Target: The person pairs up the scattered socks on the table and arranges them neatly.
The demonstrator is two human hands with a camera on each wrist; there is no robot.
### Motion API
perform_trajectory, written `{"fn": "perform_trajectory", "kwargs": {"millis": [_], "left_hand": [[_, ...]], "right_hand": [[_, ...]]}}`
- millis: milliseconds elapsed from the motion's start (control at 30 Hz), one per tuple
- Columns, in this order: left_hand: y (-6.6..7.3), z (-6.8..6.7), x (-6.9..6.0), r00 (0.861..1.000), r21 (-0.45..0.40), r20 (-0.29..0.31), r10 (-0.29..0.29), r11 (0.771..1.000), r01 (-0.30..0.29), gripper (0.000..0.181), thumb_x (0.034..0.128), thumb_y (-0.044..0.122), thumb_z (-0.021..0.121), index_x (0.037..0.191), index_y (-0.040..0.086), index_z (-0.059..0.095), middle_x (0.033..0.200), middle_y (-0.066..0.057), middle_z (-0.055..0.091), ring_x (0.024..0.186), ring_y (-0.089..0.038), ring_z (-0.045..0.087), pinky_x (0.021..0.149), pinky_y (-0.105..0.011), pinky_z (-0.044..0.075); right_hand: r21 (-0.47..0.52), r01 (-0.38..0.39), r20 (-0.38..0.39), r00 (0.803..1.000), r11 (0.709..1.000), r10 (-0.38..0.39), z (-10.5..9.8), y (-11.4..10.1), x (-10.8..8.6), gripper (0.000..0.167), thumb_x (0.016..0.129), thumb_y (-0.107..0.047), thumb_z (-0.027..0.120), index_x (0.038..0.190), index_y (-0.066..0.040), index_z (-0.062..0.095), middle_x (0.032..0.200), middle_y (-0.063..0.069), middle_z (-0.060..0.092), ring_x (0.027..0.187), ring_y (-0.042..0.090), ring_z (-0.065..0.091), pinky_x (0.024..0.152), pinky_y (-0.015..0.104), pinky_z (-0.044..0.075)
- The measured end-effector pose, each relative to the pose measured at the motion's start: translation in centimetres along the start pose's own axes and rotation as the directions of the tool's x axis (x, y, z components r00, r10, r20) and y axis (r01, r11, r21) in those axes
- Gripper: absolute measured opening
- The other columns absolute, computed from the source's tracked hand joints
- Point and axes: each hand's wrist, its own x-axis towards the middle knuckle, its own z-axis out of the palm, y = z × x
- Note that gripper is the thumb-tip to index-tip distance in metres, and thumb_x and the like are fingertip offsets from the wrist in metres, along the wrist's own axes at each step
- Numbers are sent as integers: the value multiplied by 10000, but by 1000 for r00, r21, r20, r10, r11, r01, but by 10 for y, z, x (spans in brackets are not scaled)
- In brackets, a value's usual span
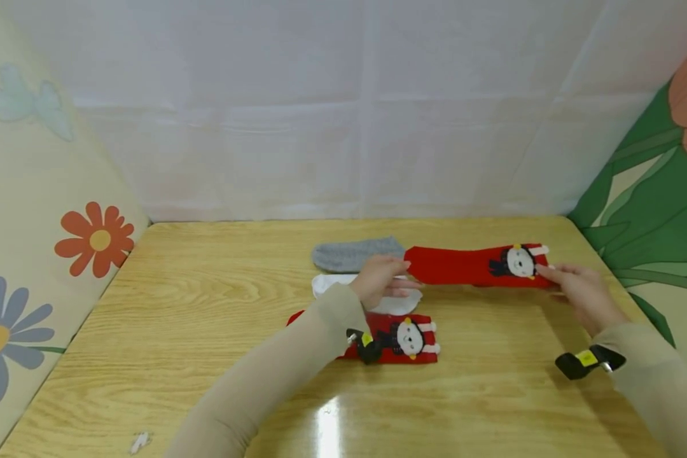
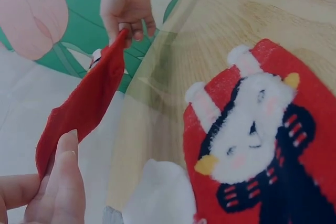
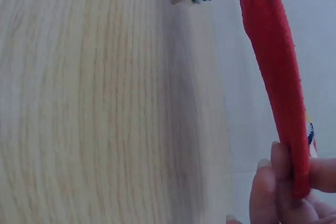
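Note:
A red sock (image 1: 458,266) with a white animal face near its cuff hangs stretched level above the table. My left hand (image 1: 382,280) pinches its toe end, and my right hand (image 1: 584,294) pinches the cuff end between thumb and fingers. In the left wrist view the raised red sock (image 2: 86,103) runs from one hand to the other. A matching red sock (image 1: 418,340) lies on the table, partly hidden by my left forearm. Behind it lies a white sock (image 1: 397,305), partly covered by my left hand. Farther back rests a grey sock (image 1: 355,254).
The wooden table (image 1: 492,401) meets a white cloth backdrop (image 1: 298,127) at its far edge. Panels with painted flowers stand at left (image 1: 28,210) and right (image 1: 664,210). A small white mark (image 1: 140,443) shows at the table's front left.

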Motion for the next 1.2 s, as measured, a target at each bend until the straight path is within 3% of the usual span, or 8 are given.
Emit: {"fn": "perform_trajectory", "kwargs": {"millis": [233,333,467,567,833,1000,1100,1200], "left_hand": [[2,-6,-3,1000,-20,5,-7,1000,7,441,1017,147,524,1420,-13,440,1358,-169,536,1032,-287,669,708,-278,575],[0,-8,-4,1000,-22,14,-2,1000,3,453,1022,141,510,1437,-11,412,1396,-171,500,1035,-296,666,701,-275,575],[-1,-11,-6,1000,-24,13,4,1000,-3,486,1027,151,501,1462,-13,362,1437,-176,455,1031,-305,666,734,-295,574],[-1,-12,-9,1000,-19,7,5,1000,-5,495,1029,158,494,1466,-20,346,1451,-184,436,1030,-309,666,761,-308,572],[-4,-19,-12,1000,-2,17,11,1000,-11,502,1036,177,476,1476,-16,330,1467,-177,419,1046,-313,658,796,-334,566],[-5,-23,-14,1000,-3,22,4,1000,-4,495,1035,174,479,1470,-19,342,1465,-171,422,1043,-312,660,780,-323,570],[-4,-24,-17,1000,-6,18,7,1000,-7,498,1033,173,483,1469,-22,341,1456,-169,434,1037,-315,662,760,-314,573],[-4,-26,-19,1000,-15,8,4,1000,-4,490,1028,170,495,1452,-30,355,1426,-174,461,1021,-316,669,742,-309,576]], "right_hand": [[-54,-3,-20,1000,999,2,6,0,-6,439,987,-318,548,1206,59,500,1064,2,509,718,-45,549,677,217,536],[-20,5,-15,1000,1000,-5,6,0,-9,337,978,-308,576,1119,-2,576,1032,-36,531,721,-46,541,666,210,529],[36,15,6,1000,999,-15,7,0,-12,149,960,-313,614,899,-178,633,864,-210,529,725,-30,555,661,211,525],[39,20,21,1000,999,-21,9,0,-15,119,956,-338,616,877,-249,620,870,-230,522,746,-39,553,673,211,525],[24,15,46,999,1000,-16,12,1,-20,182,951,-396,607,1002,-223,593,925,-236,517,791,-49,544,705,212,525],[18,-6,44,999,1000,5,13,2,-22,254,950,-416,597,1055,-186,574,1077,-115,488,814,-63,515,724,210,528],[29,-3,42,999,1000,2,15,1,-23,228,943,-422,607,1025,-210,591,1090,-108,479,818,-65,511,723,209,528],[50,12,50,999,999,-15,17,0,-26,143,940,-401,623,949,-258,618,999,-190,505,817,-63,523,716,207,528]]}}
